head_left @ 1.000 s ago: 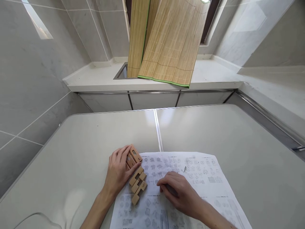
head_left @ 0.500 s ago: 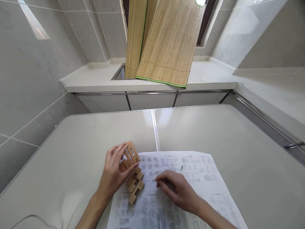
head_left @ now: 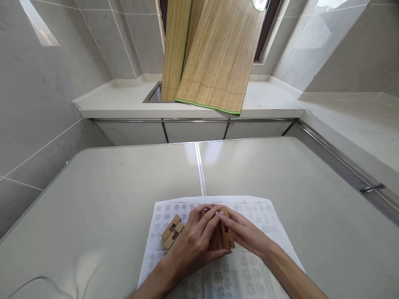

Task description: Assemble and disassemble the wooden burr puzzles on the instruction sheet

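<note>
Numbered wooden pieces point(head_left: 227, 237), with a "1" and a "2" showing, stand together over the printed sheet point(head_left: 249, 270). My left hand point(head_left: 195, 238) wraps round their left side, its thumb along the bottom edge. From the right, my right hand point(head_left: 249, 232) presses its fingers on the same pieces near the top. The fingers of both hands meet there and hide part of the wood. Left of my left hand, several notched wooden blocks point(head_left: 172, 230) rest on the sheet, partly covered by that hand.
The sheet lies on a pale table point(head_left: 140, 178) with a metal seam point(head_left: 200, 166) down its middle. Behind stands a white counter point(head_left: 118, 99) with a sink corner and a hanging bamboo mat point(head_left: 215, 62). A thin cable point(head_left: 46, 280) is at the lower left.
My left hand has moved right with the numbered pieces, away from the notched blocks, which stay on the left. My right hand has come up to the numbered pieces and now touches them.
</note>
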A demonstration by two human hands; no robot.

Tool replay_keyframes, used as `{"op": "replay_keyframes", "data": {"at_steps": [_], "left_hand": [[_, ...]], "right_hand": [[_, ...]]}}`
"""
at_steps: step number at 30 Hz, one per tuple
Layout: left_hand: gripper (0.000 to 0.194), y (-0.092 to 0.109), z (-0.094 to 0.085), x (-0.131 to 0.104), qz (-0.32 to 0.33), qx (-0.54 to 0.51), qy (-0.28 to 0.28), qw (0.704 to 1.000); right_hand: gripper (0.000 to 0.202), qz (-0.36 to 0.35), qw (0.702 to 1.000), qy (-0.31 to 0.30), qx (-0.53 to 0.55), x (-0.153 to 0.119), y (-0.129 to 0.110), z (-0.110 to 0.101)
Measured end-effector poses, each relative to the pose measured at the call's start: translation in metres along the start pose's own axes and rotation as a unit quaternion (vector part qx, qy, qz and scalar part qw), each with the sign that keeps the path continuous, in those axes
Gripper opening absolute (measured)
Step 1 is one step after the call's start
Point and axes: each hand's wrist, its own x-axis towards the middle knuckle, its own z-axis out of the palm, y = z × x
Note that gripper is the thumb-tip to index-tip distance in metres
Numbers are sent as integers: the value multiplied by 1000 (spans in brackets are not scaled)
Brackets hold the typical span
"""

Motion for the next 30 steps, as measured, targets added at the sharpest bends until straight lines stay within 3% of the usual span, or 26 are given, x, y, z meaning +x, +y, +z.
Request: {"op": "replay_keyframes", "data": {"at_steps": [3, 6, 10, 14, 20, 26, 30], "left_hand": [[104, -4, 1, -4, -30, 4, -9, 999], [108, -6, -1, -7, -43, 6, -14, 999], [106, 2, -5, -8, -44, -8, -35, 998], [112, 14, 3, -12, -31, -27, -67, 997], [113, 19, 18, -18, -30, -33, -98, 994], [101, 8, 13, -17, -27, -37, -93, 995], [108, 1, 8, -17, -35, -36, -89, 995]], "right_hand": [[50, -1, 1000, -14, -24, 0, -1, -4], [48, -15, 1000, 12, -15, 4, 3, -6], [53, -40, 991, 124, 38, 9, 5, -7], [53, -70, 972, 218, 58, 13, 0, -7], [51, -70, 970, 227, 59, 15, -1, -4], [52, -67, 968, 238, 45, 14, -1, -1], [49, -74, 966, 242, 49, 14, 0, -1]]}}
